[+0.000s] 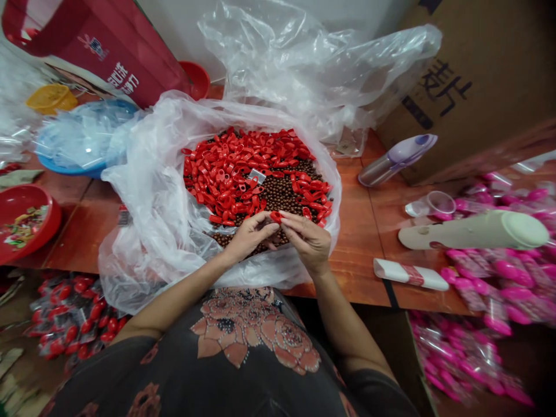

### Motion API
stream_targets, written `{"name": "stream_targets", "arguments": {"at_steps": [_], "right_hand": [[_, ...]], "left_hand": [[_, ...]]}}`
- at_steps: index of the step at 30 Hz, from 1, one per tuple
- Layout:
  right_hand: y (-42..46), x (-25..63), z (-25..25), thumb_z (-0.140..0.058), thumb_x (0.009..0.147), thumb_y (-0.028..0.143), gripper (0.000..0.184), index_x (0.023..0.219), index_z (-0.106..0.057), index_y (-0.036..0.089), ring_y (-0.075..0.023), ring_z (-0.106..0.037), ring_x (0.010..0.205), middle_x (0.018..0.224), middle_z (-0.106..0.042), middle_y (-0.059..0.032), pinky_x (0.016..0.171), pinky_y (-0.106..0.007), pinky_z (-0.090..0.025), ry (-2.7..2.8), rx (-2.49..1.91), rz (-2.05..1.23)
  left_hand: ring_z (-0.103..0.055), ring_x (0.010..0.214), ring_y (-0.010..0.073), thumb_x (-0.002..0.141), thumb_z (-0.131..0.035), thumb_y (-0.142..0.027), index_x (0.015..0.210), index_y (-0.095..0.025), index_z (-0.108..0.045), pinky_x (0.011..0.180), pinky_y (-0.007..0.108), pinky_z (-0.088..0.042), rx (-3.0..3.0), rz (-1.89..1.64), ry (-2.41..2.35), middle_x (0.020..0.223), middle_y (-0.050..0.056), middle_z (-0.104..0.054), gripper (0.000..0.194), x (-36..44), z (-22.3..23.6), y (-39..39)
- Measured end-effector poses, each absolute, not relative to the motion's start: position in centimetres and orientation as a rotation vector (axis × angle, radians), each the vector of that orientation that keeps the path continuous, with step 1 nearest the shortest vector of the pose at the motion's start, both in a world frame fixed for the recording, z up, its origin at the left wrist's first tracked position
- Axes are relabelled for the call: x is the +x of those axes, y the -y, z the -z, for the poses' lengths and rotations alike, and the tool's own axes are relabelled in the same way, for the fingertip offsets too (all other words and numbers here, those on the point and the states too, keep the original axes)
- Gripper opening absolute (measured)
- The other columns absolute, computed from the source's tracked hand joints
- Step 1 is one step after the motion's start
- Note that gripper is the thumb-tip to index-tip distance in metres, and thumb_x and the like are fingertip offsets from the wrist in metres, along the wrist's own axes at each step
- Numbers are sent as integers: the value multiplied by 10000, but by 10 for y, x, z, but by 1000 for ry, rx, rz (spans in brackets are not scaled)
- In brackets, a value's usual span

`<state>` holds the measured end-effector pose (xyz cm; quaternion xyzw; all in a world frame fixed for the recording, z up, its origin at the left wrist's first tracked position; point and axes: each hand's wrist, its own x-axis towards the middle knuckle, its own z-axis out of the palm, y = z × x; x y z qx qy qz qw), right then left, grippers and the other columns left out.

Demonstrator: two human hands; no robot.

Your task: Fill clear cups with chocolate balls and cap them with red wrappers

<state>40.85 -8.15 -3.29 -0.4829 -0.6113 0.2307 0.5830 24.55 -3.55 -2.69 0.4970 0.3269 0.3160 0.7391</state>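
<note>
Left hand [251,236] and right hand [306,242] pinch a small red plastic cap [275,217] between their fingertips, over the near edge of red caps [243,168] and brown beads [282,194] in a clear plastic bag [143,231]. It looks light, stiff and slippery, best held by its edges.
</note>
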Motion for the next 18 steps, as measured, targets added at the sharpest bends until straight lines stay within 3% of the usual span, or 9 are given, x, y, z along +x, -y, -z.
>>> {"name": "stream_targets", "arguments": {"at_steps": [6,13,15,18], "right_hand": [[86,394,42,-678,845,150,269,999,-757,356,-155,-713,996,1073,-760,34,940,-347,-571,1120,-1074,-653],[87,391,48,-695,836,190,207,973,-766,328,-179,-713,995,1047,-765,16,940,-388,-573,1066,-1105,-716],[87,391,49,-698,835,204,197,979,-765,320,-185,-714,991,1043,-766,11,939,-399,-574,1059,-1117,-724],[86,392,48,-694,840,221,184,983,-765,313,-192,-707,1010,1055,-763,4,956,-412,-565,1095,-1137,-717]], "left_hand": [[-551,662,101,833,-668,-438,1156,-171,-616,544,200,-513,1186,-750,-708,813,8,-580,423,248,36,36],[-535,620,89,871,-624,-421,1212,-185,-594,544,203,-477,1284,-725,-747,864,16,-612,416,244,40,39],[-562,665,101,882,-615,-416,1225,-184,-593,606,217,-489,1370,-738,-754,905,28,-641,415,243,40,39],[-618,915,161,863,-649,-401,1231,-177,-597,823,271,-506,1494,-798,-771,1077,69,-669,435,241,38,38]]}}
